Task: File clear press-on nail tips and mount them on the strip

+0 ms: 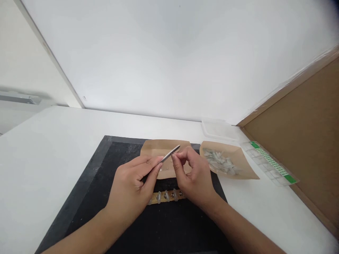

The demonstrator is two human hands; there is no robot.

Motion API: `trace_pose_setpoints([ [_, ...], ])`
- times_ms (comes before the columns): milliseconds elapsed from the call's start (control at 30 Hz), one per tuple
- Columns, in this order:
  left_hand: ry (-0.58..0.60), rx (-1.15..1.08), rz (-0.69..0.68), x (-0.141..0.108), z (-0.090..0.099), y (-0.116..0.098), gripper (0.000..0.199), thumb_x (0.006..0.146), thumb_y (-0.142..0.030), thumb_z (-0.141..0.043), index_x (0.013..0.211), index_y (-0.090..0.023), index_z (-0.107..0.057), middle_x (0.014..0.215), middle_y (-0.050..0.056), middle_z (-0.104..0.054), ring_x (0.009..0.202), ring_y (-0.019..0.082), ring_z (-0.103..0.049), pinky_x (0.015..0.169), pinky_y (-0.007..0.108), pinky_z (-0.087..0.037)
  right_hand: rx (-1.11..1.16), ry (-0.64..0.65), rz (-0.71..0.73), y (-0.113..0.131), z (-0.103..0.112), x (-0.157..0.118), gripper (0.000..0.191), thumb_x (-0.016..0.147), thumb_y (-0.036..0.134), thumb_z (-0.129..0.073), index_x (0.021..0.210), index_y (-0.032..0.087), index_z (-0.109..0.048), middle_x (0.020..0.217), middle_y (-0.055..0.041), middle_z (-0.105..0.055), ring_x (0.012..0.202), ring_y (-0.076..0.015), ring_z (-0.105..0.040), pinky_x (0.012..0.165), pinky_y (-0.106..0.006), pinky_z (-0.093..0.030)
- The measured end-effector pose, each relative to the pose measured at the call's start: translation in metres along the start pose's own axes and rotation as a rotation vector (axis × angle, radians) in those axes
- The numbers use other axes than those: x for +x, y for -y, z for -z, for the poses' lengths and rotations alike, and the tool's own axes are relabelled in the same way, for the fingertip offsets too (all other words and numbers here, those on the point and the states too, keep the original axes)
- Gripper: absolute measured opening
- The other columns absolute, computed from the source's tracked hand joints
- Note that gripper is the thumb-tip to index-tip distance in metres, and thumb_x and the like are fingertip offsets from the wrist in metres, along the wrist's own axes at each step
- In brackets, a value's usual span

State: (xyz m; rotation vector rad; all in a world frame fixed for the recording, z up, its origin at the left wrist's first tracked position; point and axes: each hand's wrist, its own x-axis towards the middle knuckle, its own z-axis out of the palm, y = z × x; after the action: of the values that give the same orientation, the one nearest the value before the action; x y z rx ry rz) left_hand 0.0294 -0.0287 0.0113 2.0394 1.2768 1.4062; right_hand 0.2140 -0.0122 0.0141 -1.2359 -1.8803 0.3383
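Observation:
My left hand (135, 180) pinches one end of a thin flat stick (169, 154), pale on top and dark along its edge, which points up and to the right. Near its far end, the thumb and index finger of my right hand (193, 173) are pinched together; whatever they hold is too small to make out. Both hands are over a sheet of brown paper (165, 144) with a few tiny bits on it. Below them, partly hidden by the hands, lies a yellowish strip (162, 197) with several clear pieces and shiny round parts along it.
A black mat (92, 183) lies under the work on a white table (66, 127). At the right, a second brown paper (246, 169) bears a pile of translucent pieces (222, 162). Beyond are a clear lid or tray (219, 129) and a clear compartment box with green labels (272, 162). Walls rise behind and right.

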Motion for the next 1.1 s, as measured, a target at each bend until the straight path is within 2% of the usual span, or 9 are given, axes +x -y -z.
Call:
trace_pose_setpoints([
  [167,0.001,-0.018,-0.002,0.0010,-0.0007,-0.0012,0.026,0.098,-0.016,-0.067,0.116,-0.027,-0.082,0.099,0.000,-0.080,0.088,0.013,-0.076,0.081,0.020,-0.060,-0.041,0.011,0.044,0.0020,-0.0002,-0.0027,0.018,0.099,0.022,-0.058,0.083,0.023,-0.050,0.069,0.0036,-0.054,0.059,-0.0126,-0.052,0.058,-0.028,-0.036],
  [267,-0.007,-0.008,-0.002,0.0011,-0.0001,-0.0030,0.025,0.098,-0.016,-0.067,0.115,-0.026,-0.082,0.095,0.000,-0.080,0.085,0.012,-0.076,0.078,0.019,-0.059,-0.063,-0.039,0.002,0.0014,0.0003,-0.0022,0.018,0.100,0.023,-0.058,0.083,0.023,-0.051,0.069,0.0034,-0.055,0.059,-0.0127,-0.052,0.060,-0.029,-0.038],
  [400,-0.001,-0.010,-0.003,0.0010,0.0007,-0.0042,0.025,0.098,-0.016,-0.066,0.115,-0.026,-0.082,0.097,0.000,-0.081,0.085,0.013,-0.076,0.079,0.020,-0.060,-0.021,0.033,-0.002,0.0010,0.0001,-0.0013,0.020,0.101,0.023,-0.056,0.082,0.023,-0.051,0.071,0.0028,-0.056,0.061,-0.0129,-0.053,0.059,-0.028,-0.037],
  [533,-0.006,0.000,0.005,0.0019,0.0010,-0.0046,0.025,0.098,-0.018,-0.066,0.116,-0.026,-0.082,0.097,0.002,-0.081,0.084,0.014,-0.076,0.076,0.021,-0.060,-0.009,0.001,0.003,0.0016,-0.0002,-0.0008,0.020,0.101,0.022,-0.057,0.082,0.023,-0.050,0.072,0.0032,-0.056,0.062,-0.0123,-0.054,0.061,-0.028,-0.039],
  [667,0.001,0.001,0.014,0.0023,0.0013,-0.0063,0.024,0.098,-0.019,-0.066,0.114,-0.026,-0.083,0.101,0.003,-0.082,0.088,0.016,-0.078,0.081,0.024,-0.061,0.013,0.020,0.008,0.0017,0.0002,0.0003,0.020,0.100,0.022,-0.057,0.081,0.023,-0.050,0.071,0.0030,-0.056,0.062,-0.0128,-0.054,0.061,-0.028,-0.039],
  [800,0.006,-0.005,0.050,0.0013,0.0014,-0.0072,0.025,0.099,-0.021,-0.065,0.116,-0.026,-0.082,0.095,0.002,-0.080,0.079,0.015,-0.076,0.073,0.023,-0.061,0.010,-0.026,-0.021,0.0019,0.0014,0.0013,0.020,0.101,0.022,-0.057,0.082,0.023,-0.052,0.071,0.0032,-0.055,0.061,-0.0124,-0.053,0.061,-0.028,-0.040],
  [900,0.019,-0.013,0.070,0.0005,0.0015,-0.0067,0.024,0.099,-0.022,-0.066,0.115,-0.025,-0.083,0.094,0.003,-0.080,0.077,0.015,-0.075,0.073,0.024,-0.062,0.051,0.008,-0.011,0.0017,0.0012,0.0012,0.020,0.101,0.022,-0.057,0.081,0.023,-0.051,0.072,0.0031,-0.056,0.063,-0.0123,-0.054,0.061,-0.027,-0.041],
  [1000,0.029,-0.024,0.094,0.0002,0.0020,-0.0065,0.023,0.099,-0.024,-0.066,0.115,-0.025,-0.083,0.081,0.002,-0.075,0.075,0.016,-0.075,0.073,0.025,-0.062,0.044,-0.029,-0.047,0.0003,0.0000,0.0003,0.019,0.101,0.024,-0.058,0.082,0.022,-0.053,0.072,0.0033,-0.055,0.062,-0.0125,-0.054,0.062,-0.028,-0.041],
  [1100,0.044,-0.018,0.133,0.0000,0.0022,-0.0071,0.023,0.099,-0.026,-0.065,0.115,-0.027,-0.082,0.071,0.000,-0.070,0.068,0.015,-0.072,0.065,0.024,-0.060,0.064,-0.027,-0.041,-0.0014,-0.0009,-0.0010,0.018,0.101,0.024,-0.058,0.084,0.022,-0.055,0.073,0.0027,-0.057,0.063,-0.0129,-0.054,0.062,-0.028,-0.041],
])
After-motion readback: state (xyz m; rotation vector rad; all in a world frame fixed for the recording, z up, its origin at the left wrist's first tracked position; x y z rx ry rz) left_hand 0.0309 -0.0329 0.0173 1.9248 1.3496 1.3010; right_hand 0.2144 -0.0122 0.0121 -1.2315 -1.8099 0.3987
